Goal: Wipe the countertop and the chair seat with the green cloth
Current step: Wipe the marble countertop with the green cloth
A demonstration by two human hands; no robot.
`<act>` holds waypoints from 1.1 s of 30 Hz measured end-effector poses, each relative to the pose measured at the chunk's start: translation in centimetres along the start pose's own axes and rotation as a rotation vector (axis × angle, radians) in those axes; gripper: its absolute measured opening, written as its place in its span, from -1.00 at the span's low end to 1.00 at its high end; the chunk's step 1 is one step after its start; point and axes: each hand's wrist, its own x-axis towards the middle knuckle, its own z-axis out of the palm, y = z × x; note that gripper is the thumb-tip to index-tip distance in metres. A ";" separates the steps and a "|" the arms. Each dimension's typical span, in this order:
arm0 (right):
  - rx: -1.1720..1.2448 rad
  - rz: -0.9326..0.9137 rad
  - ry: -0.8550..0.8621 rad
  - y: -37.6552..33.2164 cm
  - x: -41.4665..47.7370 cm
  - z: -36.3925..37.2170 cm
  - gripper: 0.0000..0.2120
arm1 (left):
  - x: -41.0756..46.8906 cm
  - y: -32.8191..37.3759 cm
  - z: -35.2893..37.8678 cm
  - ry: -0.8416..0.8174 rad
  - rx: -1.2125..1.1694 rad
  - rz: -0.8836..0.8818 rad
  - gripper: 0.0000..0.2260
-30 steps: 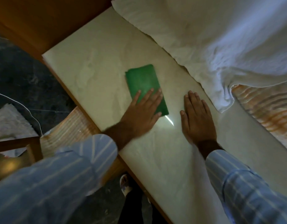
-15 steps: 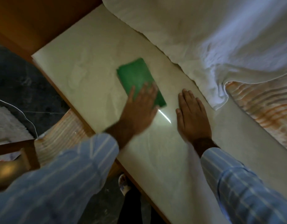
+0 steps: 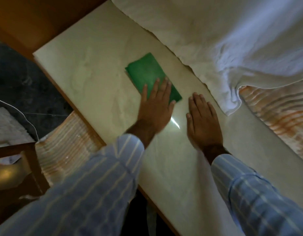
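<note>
Wiping the desk (image 3: 89,65). Our left hand (image 3: 155,106) lies flat on the near end of the cloth (image 3: 148,74), fingers (image 3: 166,89) spread and pressing down, not curled around it. Right hand (image 3: 202,121) lies palm down on the bare stone just beside, fingers straight and together, holding nothing; it looks like a brace.

To do this stroke well, we judge: keep the palm weight over the cloth so it slides rather than bunching, push in long overlapping passes toward the far corner, and stop short of the white sheet (image 3: 215,40) that drapes over the desk's back edge. Lift that sheet if the strip beneath needs wiping.

Cloth: green, folded to a flat oblong, matte, thin, lying mid-desk on the diagonal. Desk: pale marbled stone, smooth and glossy, with a bright glint between our hands; wood edging along the front. Sheet: soft and wrinkled. Chair seat (image 3: 65,145): ribbed pale and orange weave, below the front edge at left, not yet touched.
</note>
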 end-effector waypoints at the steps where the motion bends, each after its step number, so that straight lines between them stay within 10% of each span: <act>1: -0.005 0.000 0.003 0.1 -0.1 0.0 -0.46 | -2.1 0.1 0.3 -0.008 0.008 0.088 -0.40; 6: -0.016 -0.004 0.021 0.1 0.1 0.3 -0.45 | -5.8 -4.6 0.7 -0.016 0.056 0.274 -0.42; 15: -0.017 -0.003 0.021 0.2 0.0 0.2 -0.45 | 2.6 -6.6 -0.4 0.049 -0.047 -0.349 -0.41; 33: 0.159 0.026 0.081 -1.7 0.6 -0.4 -0.58 | -5.6 -5.6 -3.9 0.090 -0.244 -0.229 -0.51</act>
